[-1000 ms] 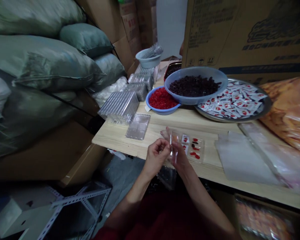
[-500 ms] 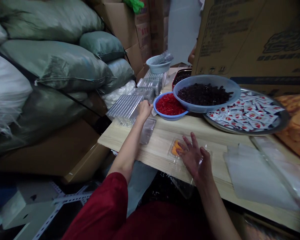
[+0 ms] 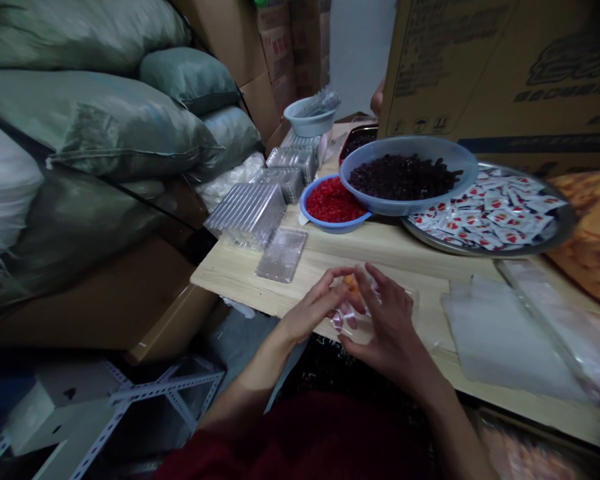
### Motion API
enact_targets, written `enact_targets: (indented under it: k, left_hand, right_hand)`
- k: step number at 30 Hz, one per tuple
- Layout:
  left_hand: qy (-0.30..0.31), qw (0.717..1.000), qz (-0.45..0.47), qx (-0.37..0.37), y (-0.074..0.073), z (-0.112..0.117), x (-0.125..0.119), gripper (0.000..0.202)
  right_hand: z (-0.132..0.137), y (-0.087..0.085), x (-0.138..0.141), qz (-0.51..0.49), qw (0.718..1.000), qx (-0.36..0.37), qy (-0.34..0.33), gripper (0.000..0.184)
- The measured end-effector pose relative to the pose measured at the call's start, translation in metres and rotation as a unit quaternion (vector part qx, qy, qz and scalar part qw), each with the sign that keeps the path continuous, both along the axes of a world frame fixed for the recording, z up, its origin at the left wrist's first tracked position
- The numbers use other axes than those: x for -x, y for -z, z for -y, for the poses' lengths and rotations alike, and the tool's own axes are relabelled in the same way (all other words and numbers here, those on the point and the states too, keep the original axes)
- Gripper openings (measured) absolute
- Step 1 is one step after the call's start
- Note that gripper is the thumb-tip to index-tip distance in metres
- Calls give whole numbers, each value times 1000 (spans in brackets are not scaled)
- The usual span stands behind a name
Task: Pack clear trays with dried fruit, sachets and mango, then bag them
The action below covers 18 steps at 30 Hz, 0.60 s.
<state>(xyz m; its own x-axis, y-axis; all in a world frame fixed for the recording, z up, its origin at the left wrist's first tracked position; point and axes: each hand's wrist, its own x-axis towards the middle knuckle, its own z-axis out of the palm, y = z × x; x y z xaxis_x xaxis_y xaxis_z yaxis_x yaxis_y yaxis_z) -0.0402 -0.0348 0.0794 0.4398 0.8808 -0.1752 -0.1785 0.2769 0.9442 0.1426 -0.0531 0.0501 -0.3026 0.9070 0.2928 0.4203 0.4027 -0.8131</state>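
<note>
While sacks [image 3: 115, 127] bulge left of the grip, a wooden table [image 3: 230, 273] spreads beneath it, where left hand [image 3: 310, 312] and right hand [image 3: 394, 327], both loosely curved, surround a clear plastic tray [image 3: 349, 312], whether gripped I cannot tell.

Clear, glossy plastic with bright glints in the packaging [image 3: 348, 313] at near centre. Smooth, pale, grained wood across the tabletop [image 3: 325, 250]. At left, shiny, ridged, see-through plastic in the stacked trays [image 3: 250, 210]; creased, faintly sheeny woven-looking material in the sacks [image 3: 125, 123]. Farther right, smooth translucent plastic for the large bowl [image 3: 405, 207], grey metal for the round platter [image 3: 564, 230], matt cardboard for the big box [image 3: 445, 73]. Near right, cloudy, low-sheen sheets [image 3: 505, 343].
</note>
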Motion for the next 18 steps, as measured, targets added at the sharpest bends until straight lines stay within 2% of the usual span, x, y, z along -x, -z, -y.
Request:
enact_targets:
  k: [2, 4, 6, 8, 11, 13, 15, 18]
  left_hand:
    - [-14, 1000, 1, 16, 11, 13, -4, 73]
    - [-64, 998, -8, 9, 29, 12, -4, 71]
    - [-115, 993, -26, -6, 49, 3, -3, 68]
    - [-151, 986, -59, -33, 70, -9, -5, 62]
    - [-200, 965, -138, -97, 97, -27, -12, 48]
    - [-237, 948, -168, -127, 110, -37, -19, 42]
    - [-280, 938, -158, -130, 119, -45, -25, 39]
    - [-319, 931, -137, -111, 126, -54, -32, 36]
  right_hand:
    - [8, -1, 2, 138, 989, -57, -7, 105]
    - [12, 10, -2, 228, 971, -78, -8, 109]
    - [15, 30, -15, 271, 958, -83, 35, 110]
    - [15, 56, -33, 282, 948, -81, 122, 97]
    - [12, 92, -58, 247, 937, -74, 237, 66]
    - [7, 108, -66, 195, 941, -71, 267, 55]
    - [-1, 116, -69, 128, 949, -72, 278, 55]
    - [-14, 115, -67, 38, 956, -65, 284, 57]
